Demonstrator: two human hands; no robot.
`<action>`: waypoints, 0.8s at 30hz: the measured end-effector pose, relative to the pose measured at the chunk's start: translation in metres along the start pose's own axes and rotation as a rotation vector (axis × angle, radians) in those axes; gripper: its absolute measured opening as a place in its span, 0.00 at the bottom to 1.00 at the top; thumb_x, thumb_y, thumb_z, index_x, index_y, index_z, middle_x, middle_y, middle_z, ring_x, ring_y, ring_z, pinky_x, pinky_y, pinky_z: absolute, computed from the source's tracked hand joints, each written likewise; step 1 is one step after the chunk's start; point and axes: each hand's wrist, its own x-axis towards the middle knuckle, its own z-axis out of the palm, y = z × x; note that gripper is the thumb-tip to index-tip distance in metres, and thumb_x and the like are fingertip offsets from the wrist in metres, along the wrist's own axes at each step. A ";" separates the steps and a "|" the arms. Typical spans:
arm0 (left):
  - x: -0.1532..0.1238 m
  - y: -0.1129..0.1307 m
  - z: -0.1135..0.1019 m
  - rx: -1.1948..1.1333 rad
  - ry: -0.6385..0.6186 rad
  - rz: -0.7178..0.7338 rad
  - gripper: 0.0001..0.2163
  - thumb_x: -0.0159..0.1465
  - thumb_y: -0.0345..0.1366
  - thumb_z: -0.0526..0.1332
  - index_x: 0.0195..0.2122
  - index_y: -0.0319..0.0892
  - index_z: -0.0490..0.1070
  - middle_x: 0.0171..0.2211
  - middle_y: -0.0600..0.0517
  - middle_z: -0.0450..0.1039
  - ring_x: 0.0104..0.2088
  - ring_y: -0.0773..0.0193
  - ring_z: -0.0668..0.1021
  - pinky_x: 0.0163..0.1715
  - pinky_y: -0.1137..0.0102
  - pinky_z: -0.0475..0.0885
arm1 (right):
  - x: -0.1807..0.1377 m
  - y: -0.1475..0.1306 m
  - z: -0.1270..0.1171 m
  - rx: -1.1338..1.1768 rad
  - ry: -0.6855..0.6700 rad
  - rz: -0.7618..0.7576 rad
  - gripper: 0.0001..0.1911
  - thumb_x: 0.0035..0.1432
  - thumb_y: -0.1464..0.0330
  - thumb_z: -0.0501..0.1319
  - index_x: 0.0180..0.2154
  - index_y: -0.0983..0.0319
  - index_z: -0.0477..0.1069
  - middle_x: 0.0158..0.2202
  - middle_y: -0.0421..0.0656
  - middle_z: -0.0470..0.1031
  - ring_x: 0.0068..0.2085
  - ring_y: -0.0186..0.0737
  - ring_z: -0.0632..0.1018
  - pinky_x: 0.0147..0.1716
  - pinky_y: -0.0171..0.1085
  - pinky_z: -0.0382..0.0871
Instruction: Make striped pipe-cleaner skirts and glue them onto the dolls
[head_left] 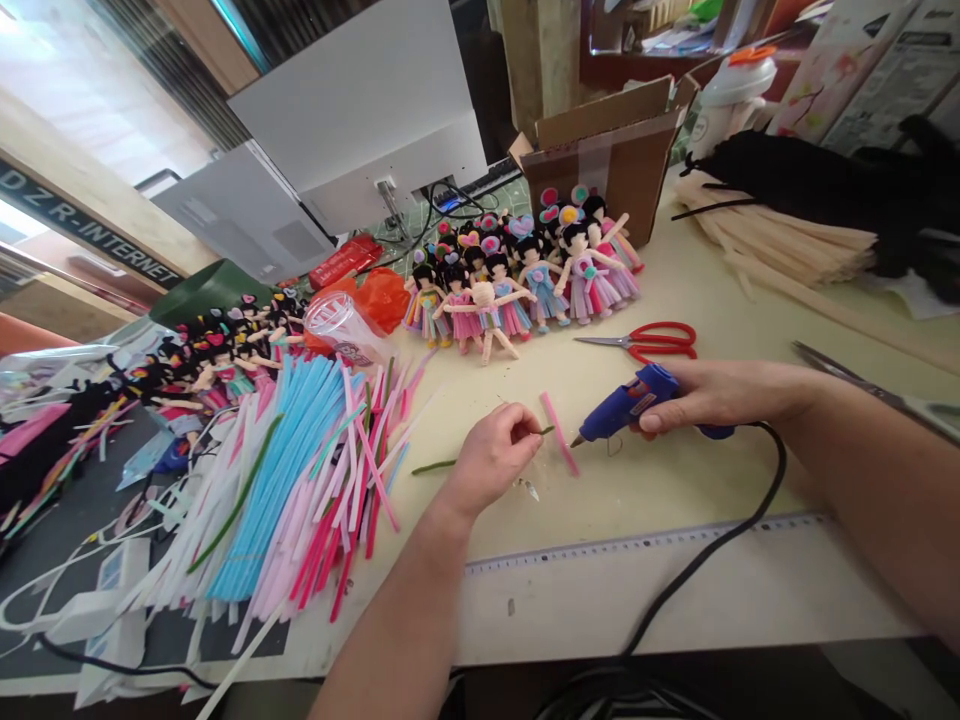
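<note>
My left hand (501,452) pinches a dark green pipe cleaner (433,467); one short end pokes out past the fingertips and the longer part trails to the left. Just right of that end lies a short pink pipe cleaner (561,434), slanted on the table. A blue hot glue gun (628,402) is gripped in my right hand (694,392), its nozzle pointing left and down, close to the pink piece. The gun's black cord runs from its handle toward the table's front edge. Whether the green end touches the pink piece I cannot tell.
Red-handled scissors (652,340) lie behind the glue gun. Finished pipe-cleaner dolls (536,275) stand before a cardboard box (600,150). Loose coloured pipe cleaners (274,480) spread at left. A ruler strip (637,543) runs along the front; more scissors (862,380) lie right.
</note>
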 end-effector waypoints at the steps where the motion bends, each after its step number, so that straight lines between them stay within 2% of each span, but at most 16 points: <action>1: 0.000 0.000 0.000 0.000 -0.018 -0.003 0.03 0.56 0.28 0.59 0.28 0.43 0.67 0.29 0.55 0.70 0.33 0.65 0.71 0.36 0.70 0.65 | 0.000 -0.001 0.000 -0.001 -0.018 0.002 0.29 0.51 0.43 0.61 0.37 0.61 0.80 0.32 0.45 0.78 0.37 0.47 0.77 0.36 0.40 0.71; 9: -0.004 0.007 0.002 -0.006 -0.193 -0.042 0.02 0.57 0.32 0.61 0.27 0.42 0.71 0.27 0.55 0.71 0.30 0.66 0.71 0.31 0.72 0.64 | 0.000 0.002 0.001 -0.014 -0.050 0.077 0.28 0.48 0.44 0.63 0.39 0.60 0.78 0.33 0.45 0.78 0.38 0.49 0.77 0.35 0.39 0.70; 14: -0.004 0.009 0.001 0.043 -0.225 -0.034 0.03 0.57 0.33 0.61 0.28 0.42 0.72 0.28 0.54 0.73 0.30 0.65 0.73 0.31 0.72 0.65 | 0.001 -0.001 0.003 -0.023 -0.082 0.093 0.28 0.47 0.44 0.64 0.39 0.60 0.79 0.33 0.45 0.79 0.38 0.50 0.76 0.36 0.40 0.69; 24: -0.005 0.010 0.001 0.118 -0.262 0.000 0.03 0.58 0.33 0.60 0.27 0.42 0.72 0.29 0.55 0.73 0.31 0.65 0.73 0.31 0.71 0.65 | 0.002 -0.007 0.005 -0.035 -0.105 0.054 0.23 0.50 0.47 0.63 0.34 0.59 0.80 0.28 0.41 0.76 0.30 0.42 0.73 0.28 0.36 0.64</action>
